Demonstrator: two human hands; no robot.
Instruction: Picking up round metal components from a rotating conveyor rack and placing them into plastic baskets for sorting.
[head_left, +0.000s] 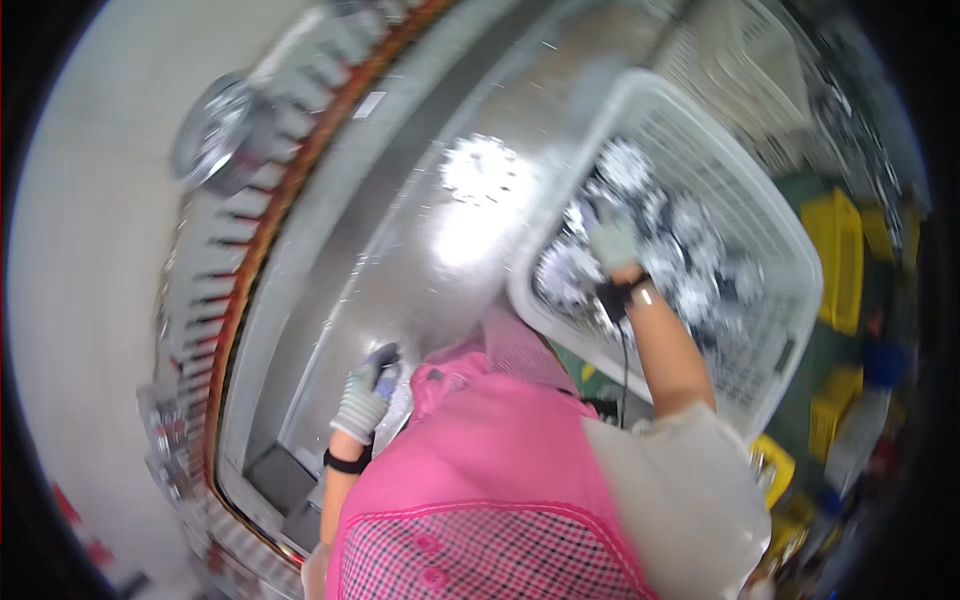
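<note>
My right hand, in a pale glove with a black wristband, reaches into a white plastic basket. It is among several shiny toothed round metal parts; motion blur hides whether its fingers grip one. My left hand, in a striped glove with grey-blue fingertips, is low over the metal worktop. Its fingers are bent and apart, with nothing plainly held, beside a shiny patch or piece close to my pink apron. Another toothed round metal part lies on the worktop, left of the basket.
Along the left runs a slotted rail with a brown-red edge, and a shiny round metal piece stands by it. Grey block-like pieces sit at the worktop's lower left. White crates are behind the basket; yellow bins stand to the right.
</note>
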